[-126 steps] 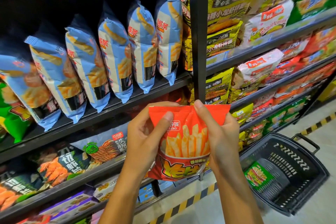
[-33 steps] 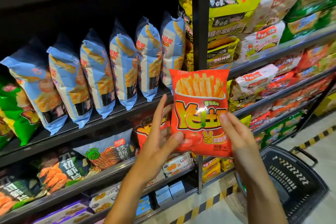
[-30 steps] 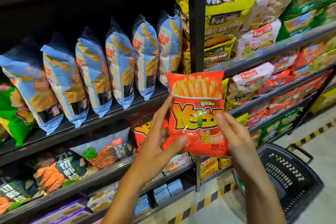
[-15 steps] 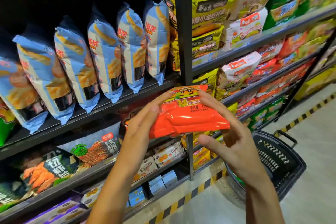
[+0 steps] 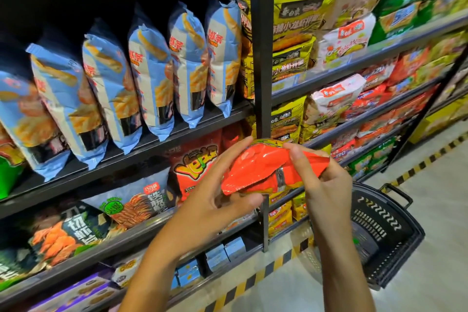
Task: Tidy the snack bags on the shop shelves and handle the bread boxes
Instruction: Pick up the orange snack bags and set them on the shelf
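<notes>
An orange-red bag of fries snacks (image 5: 263, 167) lies nearly flat between both hands, its plain back seam facing me, in front of the black shelf post (image 5: 260, 58). My left hand (image 5: 215, 197) holds its left end, fingers over the top and thumb beneath. My right hand (image 5: 321, 182) pinches the right end, thumb on top. A matching red bag (image 5: 195, 164) stands on the middle shelf just behind. Small blue boxes (image 5: 215, 258) sit on the lowest shelf.
Several blue crisp bags (image 5: 152, 76) lean in a row on the upper shelf. Yellow and white noodle packs (image 5: 298, 25) fill the shelves right of the post. A black shopping basket (image 5: 385, 233) stands on the floor at the right, beside yellow-black floor tape (image 5: 428, 159).
The bag, held upright with its front toward me a second ago, has been tipped over and turned so its back seam faces up. Both hands shifted lower with it.
</notes>
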{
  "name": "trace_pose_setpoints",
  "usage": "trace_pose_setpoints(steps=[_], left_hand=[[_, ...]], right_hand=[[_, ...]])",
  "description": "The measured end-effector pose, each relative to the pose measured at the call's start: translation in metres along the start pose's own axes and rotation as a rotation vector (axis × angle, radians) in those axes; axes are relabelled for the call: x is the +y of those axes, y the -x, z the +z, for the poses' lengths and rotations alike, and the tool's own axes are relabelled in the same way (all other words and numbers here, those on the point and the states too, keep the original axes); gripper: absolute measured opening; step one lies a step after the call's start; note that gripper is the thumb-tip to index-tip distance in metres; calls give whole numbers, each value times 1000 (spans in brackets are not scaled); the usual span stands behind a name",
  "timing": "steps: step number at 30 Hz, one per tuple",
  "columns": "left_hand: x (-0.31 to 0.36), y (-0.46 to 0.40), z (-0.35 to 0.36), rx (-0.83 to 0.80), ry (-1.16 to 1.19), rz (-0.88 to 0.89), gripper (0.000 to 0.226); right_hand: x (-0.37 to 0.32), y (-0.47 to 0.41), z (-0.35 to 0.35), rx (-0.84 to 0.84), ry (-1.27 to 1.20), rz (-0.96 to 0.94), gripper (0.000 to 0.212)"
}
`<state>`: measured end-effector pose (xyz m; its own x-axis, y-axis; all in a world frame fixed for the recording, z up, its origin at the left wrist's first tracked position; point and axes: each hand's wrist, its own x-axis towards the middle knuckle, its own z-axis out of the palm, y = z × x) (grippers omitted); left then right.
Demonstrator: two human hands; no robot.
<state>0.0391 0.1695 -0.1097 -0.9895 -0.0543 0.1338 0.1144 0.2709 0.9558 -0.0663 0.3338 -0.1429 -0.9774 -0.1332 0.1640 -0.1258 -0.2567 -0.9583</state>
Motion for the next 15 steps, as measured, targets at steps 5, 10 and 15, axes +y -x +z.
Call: trace_pose_setpoints(steps=[5,10,15], left_hand=[[-9,1,-3,84,-49,-10,53],[-17,0,-7,158,-30,-26,43],[-20,-2,-5,268,88,-69,42]], right_hand=[[7,0,11,27,23,38,22],[10,3,19,34,15,31,18],[9,7,21,-5,14,31,25]])
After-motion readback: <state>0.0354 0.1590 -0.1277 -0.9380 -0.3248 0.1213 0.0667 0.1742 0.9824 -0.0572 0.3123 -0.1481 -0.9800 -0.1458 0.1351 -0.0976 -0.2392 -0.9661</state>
